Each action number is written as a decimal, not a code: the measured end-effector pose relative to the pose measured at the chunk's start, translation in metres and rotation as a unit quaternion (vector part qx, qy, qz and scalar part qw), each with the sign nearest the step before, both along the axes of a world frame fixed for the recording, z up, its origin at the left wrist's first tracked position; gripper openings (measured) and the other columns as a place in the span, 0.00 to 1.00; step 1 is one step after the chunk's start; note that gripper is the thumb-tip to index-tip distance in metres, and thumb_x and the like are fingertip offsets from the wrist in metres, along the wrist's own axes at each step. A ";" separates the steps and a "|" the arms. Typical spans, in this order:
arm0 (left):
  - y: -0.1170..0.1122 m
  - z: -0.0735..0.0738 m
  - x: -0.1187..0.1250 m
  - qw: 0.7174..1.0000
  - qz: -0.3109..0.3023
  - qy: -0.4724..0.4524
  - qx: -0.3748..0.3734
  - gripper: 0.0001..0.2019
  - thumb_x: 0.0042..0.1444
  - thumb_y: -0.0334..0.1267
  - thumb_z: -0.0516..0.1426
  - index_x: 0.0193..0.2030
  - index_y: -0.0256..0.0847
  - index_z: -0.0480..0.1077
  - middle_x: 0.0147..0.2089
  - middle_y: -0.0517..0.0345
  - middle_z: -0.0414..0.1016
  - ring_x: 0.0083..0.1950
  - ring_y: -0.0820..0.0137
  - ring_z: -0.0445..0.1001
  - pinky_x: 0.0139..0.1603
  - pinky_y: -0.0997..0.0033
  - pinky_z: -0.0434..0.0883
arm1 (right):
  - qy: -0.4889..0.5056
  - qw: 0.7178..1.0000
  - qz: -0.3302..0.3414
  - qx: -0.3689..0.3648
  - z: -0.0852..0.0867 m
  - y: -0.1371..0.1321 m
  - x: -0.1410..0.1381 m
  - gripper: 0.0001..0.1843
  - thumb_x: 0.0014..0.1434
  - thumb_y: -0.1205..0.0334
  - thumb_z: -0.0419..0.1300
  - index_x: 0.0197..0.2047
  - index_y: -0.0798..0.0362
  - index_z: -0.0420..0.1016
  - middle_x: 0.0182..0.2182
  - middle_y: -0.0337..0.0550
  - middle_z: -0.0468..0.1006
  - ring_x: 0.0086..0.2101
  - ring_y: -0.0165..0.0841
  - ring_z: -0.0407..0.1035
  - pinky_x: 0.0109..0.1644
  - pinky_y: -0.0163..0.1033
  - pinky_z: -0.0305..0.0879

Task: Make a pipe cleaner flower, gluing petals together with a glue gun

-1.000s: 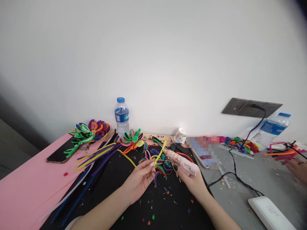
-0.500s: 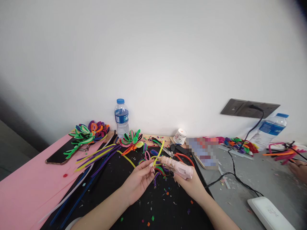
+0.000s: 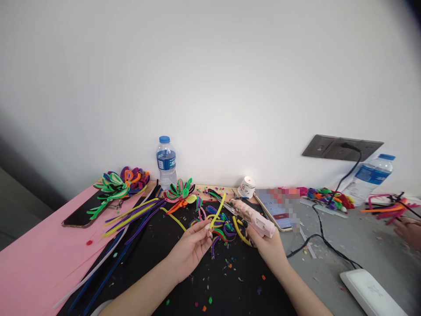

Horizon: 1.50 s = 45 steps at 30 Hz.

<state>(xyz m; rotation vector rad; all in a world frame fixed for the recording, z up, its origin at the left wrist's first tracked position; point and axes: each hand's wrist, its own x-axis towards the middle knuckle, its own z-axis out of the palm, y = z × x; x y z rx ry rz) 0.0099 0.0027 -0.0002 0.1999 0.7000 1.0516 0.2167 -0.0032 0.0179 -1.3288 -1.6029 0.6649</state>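
My left hand [image 3: 193,246] pinches a short yellow pipe cleaner [image 3: 219,208] between thumb and fingers, its free end pointing up. My right hand [image 3: 269,248] is wrapped round a pale pink hot glue gun [image 3: 256,218]. The gun's nozzle points up and left, apart from the yellow pipe cleaner. Behind and between the hands lie bent pipe cleaners [image 3: 226,229] in purple, green and red on a black mat [image 3: 226,285]. A yellow curved piece [image 3: 241,232] sits beside my right hand, partly hidden. Metal pliers or scissors [image 3: 230,208] lie partly behind the gun.
Left are pipe cleaner flowers [image 3: 179,193], straight pipe cleaners [image 3: 134,216], a dark phone [image 3: 79,213] and a water bottle [image 3: 166,162]. Rightward are a paper cup [image 3: 246,187], a lit phone [image 3: 272,210], black cables [image 3: 324,239], a white device [image 3: 371,292] and another person's hand [image 3: 409,232].
My right hand has drawn the glue gun right and away from the yellow pipe cleaner, which its nozzle was close to. My left hand has stayed nearly still.
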 end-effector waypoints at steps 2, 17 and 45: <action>0.001 -0.002 -0.001 1.000 0.004 -0.002 0.003 0.09 0.51 0.21 0.54 0.36 0.32 0.73 0.28 0.55 0.73 0.27 0.78 0.73 0.31 0.82 0.73 | -0.028 0.999 -0.032 0.001 0.002 0.002 0.005 0.19 0.54 0.62 0.54 0.49 0.58 0.68 0.44 0.50 0.76 0.42 0.41 0.70 0.43 0.39 0.67; 0.009 -0.002 -0.008 1.000 0.015 0.010 0.022 0.08 0.51 0.21 0.55 0.36 0.32 0.73 0.29 0.53 0.75 0.29 0.75 0.75 0.32 0.80 0.75 | -0.385 0.867 -0.283 -0.139 0.022 0.012 0.117 0.19 0.51 0.53 0.50 0.42 0.54 0.69 0.30 0.50 0.77 0.31 0.45 0.71 0.28 0.39 0.61; 0.000 0.016 -0.008 0.939 -0.086 0.246 0.224 0.08 0.45 0.34 0.62 0.33 0.34 0.75 0.27 0.55 0.74 0.30 0.72 0.72 0.35 0.73 0.71 | 0.094 0.977 0.140 -0.130 0.053 0.008 0.000 0.14 0.52 0.60 0.58 0.42 0.54 0.72 0.38 0.45 0.76 0.39 0.36 0.69 0.41 0.37 0.65</action>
